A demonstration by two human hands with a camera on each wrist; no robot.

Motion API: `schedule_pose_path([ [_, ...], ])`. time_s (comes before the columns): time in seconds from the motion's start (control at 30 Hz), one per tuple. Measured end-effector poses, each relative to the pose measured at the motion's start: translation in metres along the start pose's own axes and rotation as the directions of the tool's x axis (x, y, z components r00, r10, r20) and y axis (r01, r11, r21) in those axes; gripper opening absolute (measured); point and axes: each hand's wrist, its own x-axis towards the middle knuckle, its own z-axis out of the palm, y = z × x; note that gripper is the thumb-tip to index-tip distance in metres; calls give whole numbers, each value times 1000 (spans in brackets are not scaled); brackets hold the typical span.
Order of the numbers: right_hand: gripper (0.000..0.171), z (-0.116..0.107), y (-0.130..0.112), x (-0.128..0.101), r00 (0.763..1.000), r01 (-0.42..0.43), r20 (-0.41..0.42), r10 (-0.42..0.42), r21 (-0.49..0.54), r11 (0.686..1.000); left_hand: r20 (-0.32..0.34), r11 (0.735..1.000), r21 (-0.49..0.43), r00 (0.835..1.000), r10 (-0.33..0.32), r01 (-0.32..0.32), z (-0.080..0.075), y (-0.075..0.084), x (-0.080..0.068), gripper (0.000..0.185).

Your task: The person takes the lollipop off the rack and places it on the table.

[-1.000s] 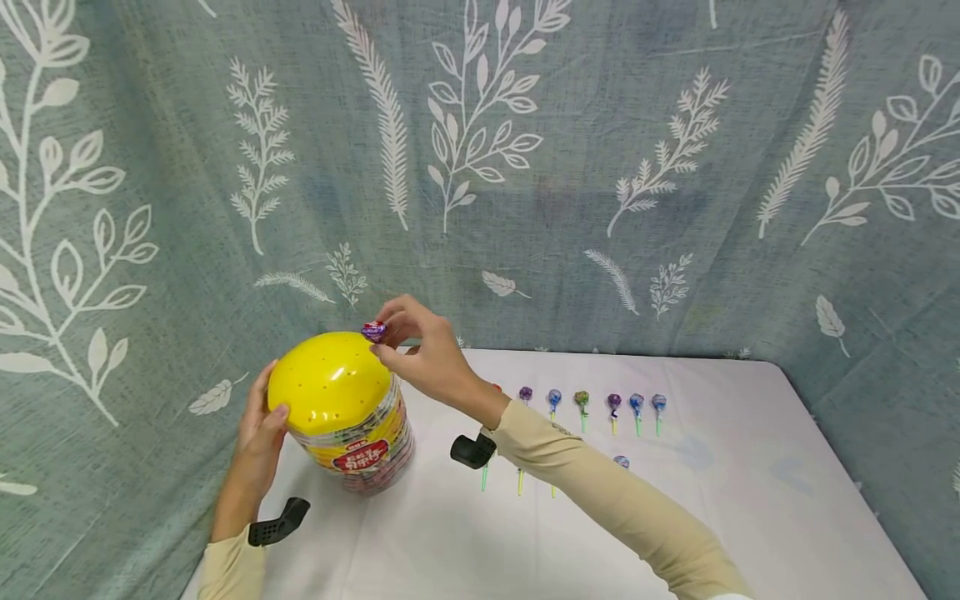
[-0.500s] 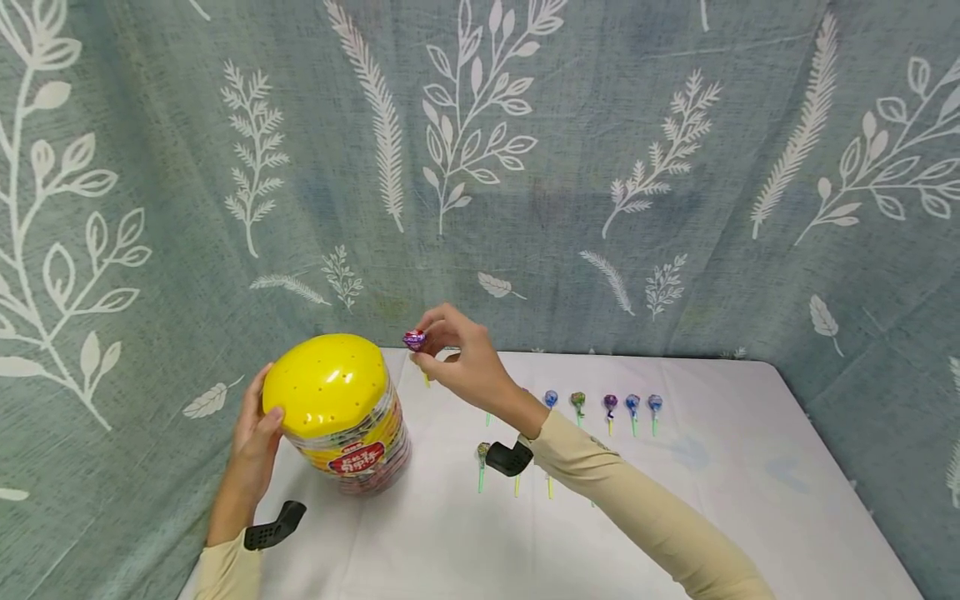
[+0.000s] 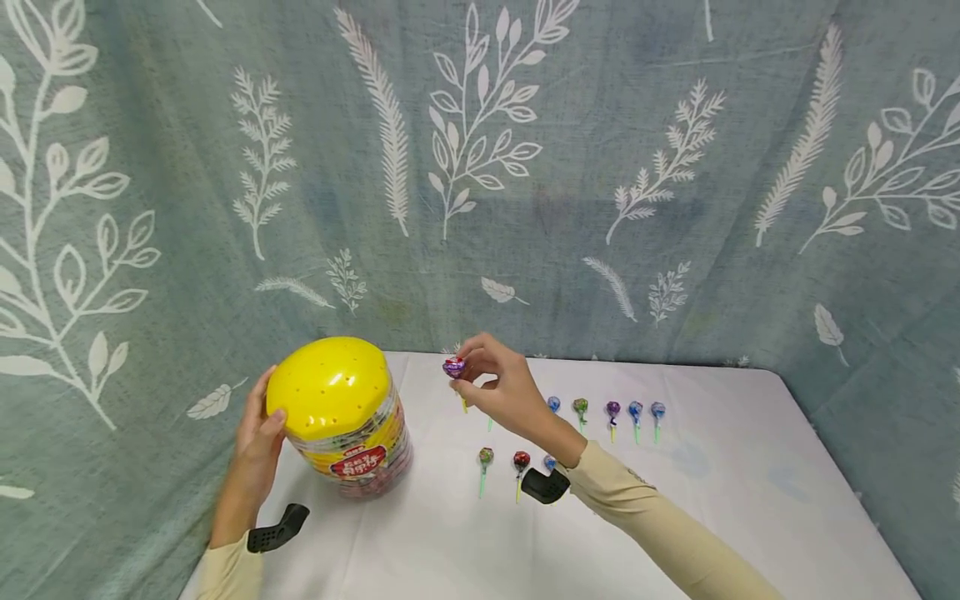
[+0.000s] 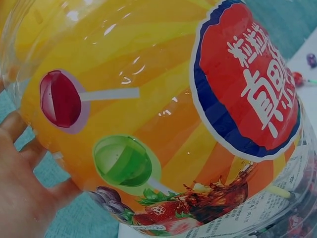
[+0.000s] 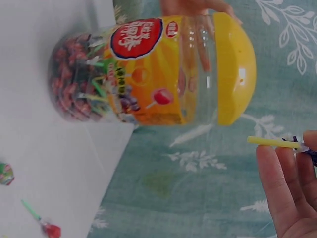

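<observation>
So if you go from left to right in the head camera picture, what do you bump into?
Left hand → yellow-lidded candy jar → purple lollipop pinched in the right hand → a row of lollipops lying on the white table, ending with a blue one.

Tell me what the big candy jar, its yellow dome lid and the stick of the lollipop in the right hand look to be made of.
Jar: clear, glossy plastic, apparently; lollipops show through the wall and it carries a printed label.
Yellow dome lid: opaque, smooth plastic with a soft shine and small holes.
Lollipop stick: thin, matte, yellow-green; probably plastic, possibly paper.
</observation>
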Motion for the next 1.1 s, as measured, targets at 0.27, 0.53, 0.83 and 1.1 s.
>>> schedule_pose_path([
  [0.27, 26, -20, 8, -18, 999, -26, -38, 27, 31, 999, -10, 1000, 11, 1000, -4, 4, 0, 0, 2, 61],
  [0.53, 26, -41, 14, -35, 994, -70, -78, 70, 8, 998, -13, 1000, -3, 1000, -14, 14, 1, 0, 2, 61],
  [0.83, 29, -67, 40, -54, 989, -92, -115, 89, -21, 996, -25, 1000, -23, 1000, 8, -8, 2, -5, 3, 62],
  [1.1, 30, -86, 59, -72, 979, -143, -159, 129, -78, 987, -44, 1000, -24, 999, -3, 2, 3, -5, 2, 62],
])
